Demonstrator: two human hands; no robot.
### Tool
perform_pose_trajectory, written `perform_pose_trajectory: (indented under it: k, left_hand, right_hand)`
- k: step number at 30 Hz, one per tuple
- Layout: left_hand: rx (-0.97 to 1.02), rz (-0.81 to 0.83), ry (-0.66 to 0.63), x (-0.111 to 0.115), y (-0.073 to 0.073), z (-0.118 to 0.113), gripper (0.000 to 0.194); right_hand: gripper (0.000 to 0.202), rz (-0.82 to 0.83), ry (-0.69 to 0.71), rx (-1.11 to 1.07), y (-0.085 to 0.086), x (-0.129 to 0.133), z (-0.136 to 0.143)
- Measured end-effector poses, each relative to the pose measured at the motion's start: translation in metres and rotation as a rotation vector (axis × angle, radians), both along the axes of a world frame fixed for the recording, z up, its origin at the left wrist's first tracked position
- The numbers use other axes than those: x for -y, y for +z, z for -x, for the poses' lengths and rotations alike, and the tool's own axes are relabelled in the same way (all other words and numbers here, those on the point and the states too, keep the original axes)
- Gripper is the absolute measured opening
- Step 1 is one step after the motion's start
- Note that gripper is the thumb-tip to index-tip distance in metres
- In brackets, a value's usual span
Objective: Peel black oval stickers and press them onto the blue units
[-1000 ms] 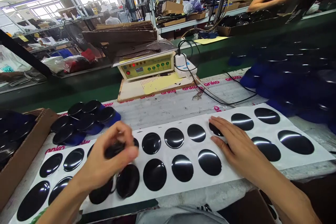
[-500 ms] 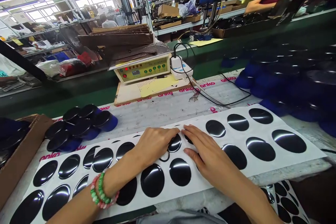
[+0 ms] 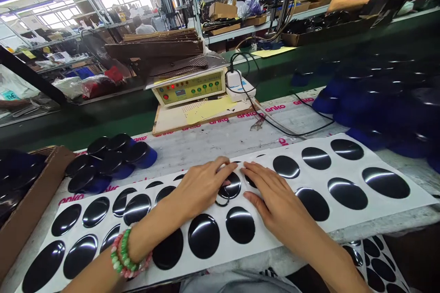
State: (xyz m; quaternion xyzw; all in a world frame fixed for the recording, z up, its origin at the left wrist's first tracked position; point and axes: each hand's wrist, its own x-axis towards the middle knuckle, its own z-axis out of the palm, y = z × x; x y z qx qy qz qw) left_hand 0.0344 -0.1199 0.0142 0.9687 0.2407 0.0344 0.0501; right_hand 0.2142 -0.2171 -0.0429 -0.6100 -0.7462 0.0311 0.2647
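A white sheet [image 3: 275,226] carrying rows of glossy black round stickers lies across the worktable. My left hand [image 3: 201,187], with bead bracelets at the wrist, is bent over its middle, fingers curled and index fingertip at the top of one black sticker [image 3: 231,187]. What its fingers pinch, if anything, is hidden. A thin dark loop [image 3: 222,203] shows just under those fingers. To the right, my right hand [image 3: 273,188] rests on the sheet with fingers stretched out, partly covering another sticker [image 3: 250,182].
Blue-sided, black-topped round pieces [image 3: 115,162] stand at the left, beside a cardboard box [image 3: 37,192] of similar ones. Many more [image 3: 381,105] are heaped at the right. Behind the sheet sits a control box [image 3: 190,89] with a black cable [image 3: 292,133]. A person's arm [image 3: 345,2] is far back.
The view has shifted slightly. My left index finger has bent upward and another fingertip now shows over the sticker. My right hand remains spread in nearly the same place on the sheet.
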Motion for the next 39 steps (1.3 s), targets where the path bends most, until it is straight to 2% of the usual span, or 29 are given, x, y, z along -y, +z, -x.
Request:
perform_pose_trajectory:
  k: [4,6,12,17,21,25,30,34,39]
  left_hand:
    - [0.009,-0.053,-0.159,0.001,-0.008,0.005,0.046]
    - [0.014,-0.047,-0.186,0.001,-0.01,0.007,0.043]
    - [0.062,-0.048,-0.096,-0.001,-0.01,0.004,0.043]
    - [0.047,-0.032,-0.14,-0.007,-0.009,-0.008,0.02]
    - [0.077,-0.026,-0.138,-0.012,-0.009,-0.014,0.015]
    - [0.086,-0.011,-0.155,-0.012,-0.01,-0.011,0.017]
    - [0.142,-0.045,-0.17,-0.01,-0.016,-0.001,0.034]
    - [0.19,-0.056,-0.223,-0.009,-0.022,0.004,0.026]
    - [0.304,-0.02,-0.2,-0.005,-0.021,0.008,0.016]
  right_hand:
    - [0.037,-0.008,-0.011,-0.019,-0.004,-0.001,0.0]
    - [0.037,-0.011,-0.019,-0.034,-0.005,-0.001,0.0]
    - [0.036,-0.013,-0.011,-0.019,-0.004,-0.003,0.0]
    - [0.037,0.0,-0.017,-0.031,-0.004,-0.003,-0.001]
    - [0.037,0.014,-0.022,-0.036,-0.003,-0.002,0.0]
    - [0.037,0.006,-0.016,-0.029,-0.003,-0.002,0.0]
    - [0.038,-0.015,-0.014,-0.012,-0.005,-0.003,-0.002]
    - [0.035,-0.018,-0.016,-0.021,-0.006,-0.003,-0.002]
    - [0.035,-0.005,-0.026,-0.019,-0.007,-0.003,-0.002]
